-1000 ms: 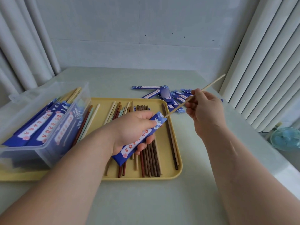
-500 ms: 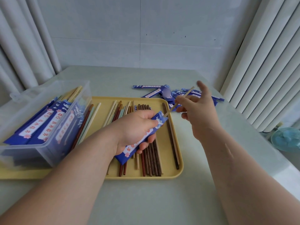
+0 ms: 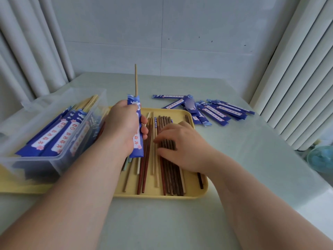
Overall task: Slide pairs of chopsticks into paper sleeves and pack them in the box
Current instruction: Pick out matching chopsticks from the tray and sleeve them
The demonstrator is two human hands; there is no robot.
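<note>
My left hand (image 3: 124,127) grips a blue paper sleeve (image 3: 137,143) upright above the yellow tray (image 3: 198,193). A pale chopstick (image 3: 136,80) sticks straight up out of the sleeve's top. My right hand (image 3: 180,147) lies flat, fingers straight, on the loose dark brown chopsticks (image 3: 171,177) in the tray. More loose chopsticks (image 3: 146,168), red-brown and pale, lie beside them. The clear plastic box (image 3: 54,123) at the left holds several filled blue sleeves (image 3: 54,136).
A pile of empty blue sleeves (image 3: 216,110) lies on the table beyond the tray's far right corner. White curtains (image 3: 297,69) hang on both sides. A small blue fan (image 3: 322,159) stands low at the right edge.
The pale chopstick went into the sleeve, and my left hand turned the sleeve upright. My right hand let go of the chopstick and came down flat onto the dark chopsticks in the tray.
</note>
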